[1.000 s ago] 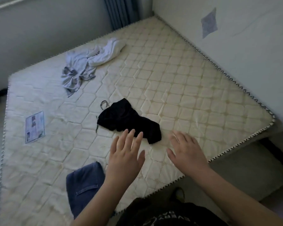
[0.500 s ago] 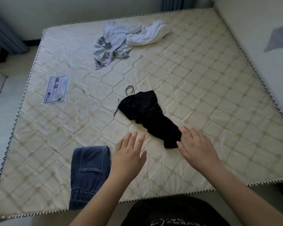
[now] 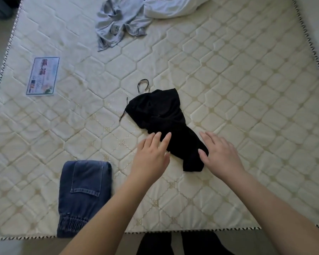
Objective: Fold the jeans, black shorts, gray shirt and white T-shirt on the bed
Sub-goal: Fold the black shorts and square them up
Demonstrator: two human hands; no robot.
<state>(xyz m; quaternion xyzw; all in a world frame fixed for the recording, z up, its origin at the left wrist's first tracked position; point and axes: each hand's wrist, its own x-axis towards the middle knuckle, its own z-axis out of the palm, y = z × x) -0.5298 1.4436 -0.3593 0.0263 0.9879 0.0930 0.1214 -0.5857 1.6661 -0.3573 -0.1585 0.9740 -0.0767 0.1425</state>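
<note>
The black shorts (image 3: 162, 122) lie crumpled near the middle of the bed (image 3: 247, 89), their long axis slanting from about 11 o'clock down to 5 o'clock, with the drawstring loop at the far end and a leg end nearest the person. The left hand (image 3: 151, 155) reaches in at the 7 o'clock side, fingers straight, tips at the cloth's edge; the right hand (image 3: 219, 153) comes in at the 4 o'clock side, fingers loose, thumb over the fabric. Neither grips anything. The shorts look to be the step in hand. The next move likely calls for spreading them flat before folding. The jeans (image 3: 84, 196) sit folded at 7 o'clock. The gray shirt (image 3: 118, 23) and white T-shirt (image 3: 169, 6) lie crumpled at 12 o'clock.
</note>
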